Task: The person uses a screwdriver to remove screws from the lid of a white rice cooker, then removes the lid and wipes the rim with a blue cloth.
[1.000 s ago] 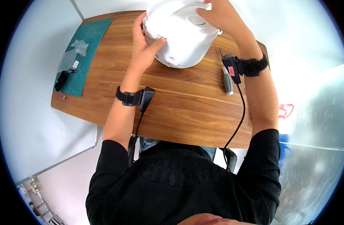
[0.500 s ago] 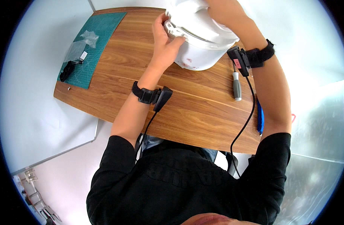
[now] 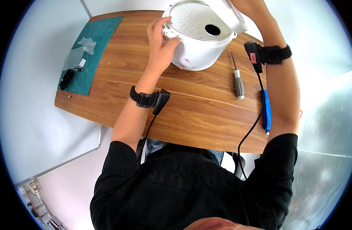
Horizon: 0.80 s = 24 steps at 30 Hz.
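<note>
A white rice cooker with a pink flower print stands at the far side of the table. My left hand grips its left rim beside a latch-like fitting, thumb at the front and fingers over the edge. Tilted up at the right is the white outer lid cover, held by my right hand, whose fingers are partly hidden behind it and near the picture's top edge. Beneath the cover shows a pale round plate with a raised pattern and a dark oval hole.
A grey-handled screwdriver lies right of the cooker, near a blue item at the table's right edge. On the left, a green cutting mat bears clear plastic bags and a black cable bundle. Cables hang from both wrist straps.
My right hand has lifted the lid cover up and to the right, baring the plate with the dark hole. The cooker and my left hand have shifted slightly left.
</note>
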Tool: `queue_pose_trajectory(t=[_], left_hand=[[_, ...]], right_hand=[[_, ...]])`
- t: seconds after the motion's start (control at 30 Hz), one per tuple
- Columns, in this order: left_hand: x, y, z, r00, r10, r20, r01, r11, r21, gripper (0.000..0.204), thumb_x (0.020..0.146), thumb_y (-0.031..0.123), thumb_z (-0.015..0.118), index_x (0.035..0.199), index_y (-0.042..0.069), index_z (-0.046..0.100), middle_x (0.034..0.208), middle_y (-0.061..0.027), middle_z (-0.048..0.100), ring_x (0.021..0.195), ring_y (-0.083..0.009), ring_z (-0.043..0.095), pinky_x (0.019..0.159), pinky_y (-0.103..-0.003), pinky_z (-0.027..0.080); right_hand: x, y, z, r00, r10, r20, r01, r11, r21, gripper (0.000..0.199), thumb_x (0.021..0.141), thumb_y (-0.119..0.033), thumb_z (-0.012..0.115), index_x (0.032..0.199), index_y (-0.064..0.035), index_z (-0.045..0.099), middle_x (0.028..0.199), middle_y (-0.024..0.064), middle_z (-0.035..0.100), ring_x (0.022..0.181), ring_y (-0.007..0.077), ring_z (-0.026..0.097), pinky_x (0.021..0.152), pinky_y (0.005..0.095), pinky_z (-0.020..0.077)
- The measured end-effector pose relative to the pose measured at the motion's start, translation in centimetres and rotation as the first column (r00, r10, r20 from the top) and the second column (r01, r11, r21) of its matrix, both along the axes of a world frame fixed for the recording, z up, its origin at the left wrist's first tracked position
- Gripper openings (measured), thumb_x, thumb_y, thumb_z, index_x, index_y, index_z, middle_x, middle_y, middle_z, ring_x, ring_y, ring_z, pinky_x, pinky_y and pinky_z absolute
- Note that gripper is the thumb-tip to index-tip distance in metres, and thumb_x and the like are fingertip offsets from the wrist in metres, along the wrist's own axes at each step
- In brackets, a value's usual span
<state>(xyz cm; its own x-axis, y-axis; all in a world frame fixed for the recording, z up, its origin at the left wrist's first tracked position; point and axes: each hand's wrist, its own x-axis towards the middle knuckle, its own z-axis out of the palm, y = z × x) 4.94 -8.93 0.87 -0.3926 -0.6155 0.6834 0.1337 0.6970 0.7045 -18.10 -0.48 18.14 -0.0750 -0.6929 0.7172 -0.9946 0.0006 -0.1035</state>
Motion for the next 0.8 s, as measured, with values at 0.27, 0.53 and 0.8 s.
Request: queue_pose_trajectory(t=[0.27,0.53,0.8], left_hand=[[1.2,0.8,1.2,0.998,-0.059,0.007,0.058,0.986,0.159,0.059,0.088,0.009,0.067,0.142,0.005,0.042,0.143,-0.0156,0.043,0.135,-0.0288,0.041,0.113,-0.042,0.035],[7.6,2.8,3.4,0.982,-0.014,-0.187,0.125,0.793,0.596,0.06,0.102,0.018,0.056,0.153,0.001,0.03,0.153,-0.0118,0.041,0.14,-0.024,0.041,0.114,-0.037,0.035],[18.4,1.0,1.1,0.861,0.079,-0.503,0.377,0.565,0.734,0.066,0.106,0.048,0.036,0.156,0.006,0.026,0.158,-0.013,0.035,0.142,-0.0298,0.04,0.115,-0.046,0.039]], right_hand=[[5.3,5.0,2.1,0.975,0.217,0.041,-0.198,0.941,-0.275,0.019,0.076,0.008,0.063,0.094,0.0019,0.064,0.088,0.0183,0.069,0.082,0.0356,0.067,0.072,0.0383,0.0513],[15.4,2.0,1.7,0.841,0.54,0.036,-0.524,0.83,-0.189,0.025,0.073,0.01,0.064,0.096,0.0018,0.063,0.094,0.0179,0.068,0.088,0.0355,0.066,0.078,0.0392,0.0543],[24.9,-4.6,-6.5,0.88,0.461,-0.114,-0.469,0.881,-0.056,0.027,0.078,-0.001,0.067,0.105,-0.0033,0.069,0.101,0.0141,0.069,0.099,0.0335,0.067,0.086,0.0411,0.0579]])
